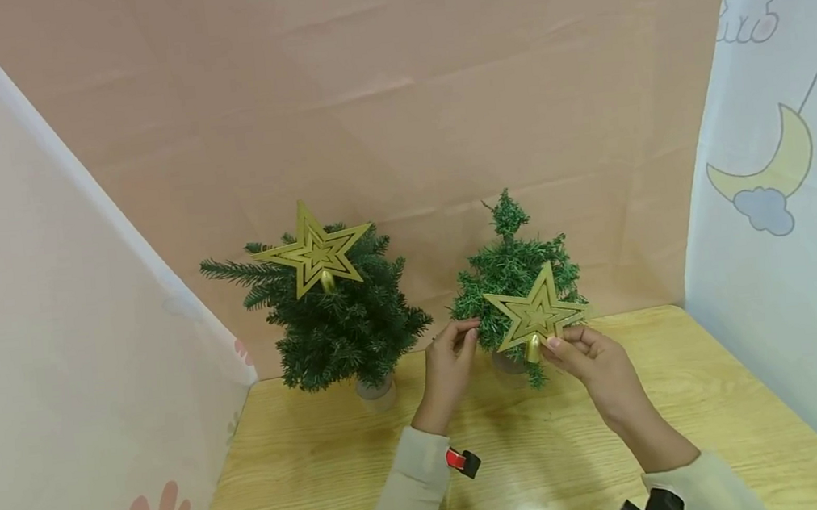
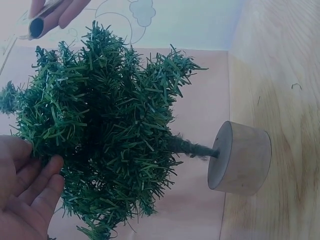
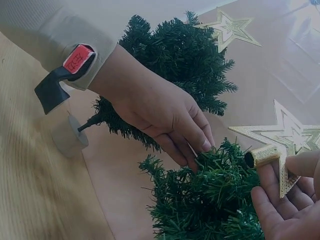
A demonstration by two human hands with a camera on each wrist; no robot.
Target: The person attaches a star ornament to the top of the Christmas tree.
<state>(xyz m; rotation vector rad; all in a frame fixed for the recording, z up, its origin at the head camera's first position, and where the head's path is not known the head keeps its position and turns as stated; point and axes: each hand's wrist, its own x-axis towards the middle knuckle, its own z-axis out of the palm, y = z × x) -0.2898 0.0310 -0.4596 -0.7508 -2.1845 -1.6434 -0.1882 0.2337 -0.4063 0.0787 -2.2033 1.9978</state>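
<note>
Two small green trees stand on a wooden table (image 1: 719, 390). The left tree (image 1: 341, 317) carries a gold star (image 1: 315, 251) on its top. The right tree (image 1: 515, 274) has a bare tip. My right hand (image 1: 558, 343) pinches a second gold star (image 1: 536, 314) by its tube foot (image 3: 262, 156), in front of the right tree's foliage (image 3: 210, 200). My left hand (image 1: 462, 333) rests its fingertips (image 3: 200, 147) against the left side of that tree's branches (image 2: 110, 130), fingers nearly straight. The right tree's round wooden base (image 2: 240, 157) stands on the table.
A pink backdrop (image 1: 401, 85) closes the back, a pale flowered sheet (image 1: 38, 360) the left and a moon-print sheet (image 1: 781, 174) the right. The left tree's base (image 3: 70, 137) stands near my left wrist. Bare tabletop lies toward me.
</note>
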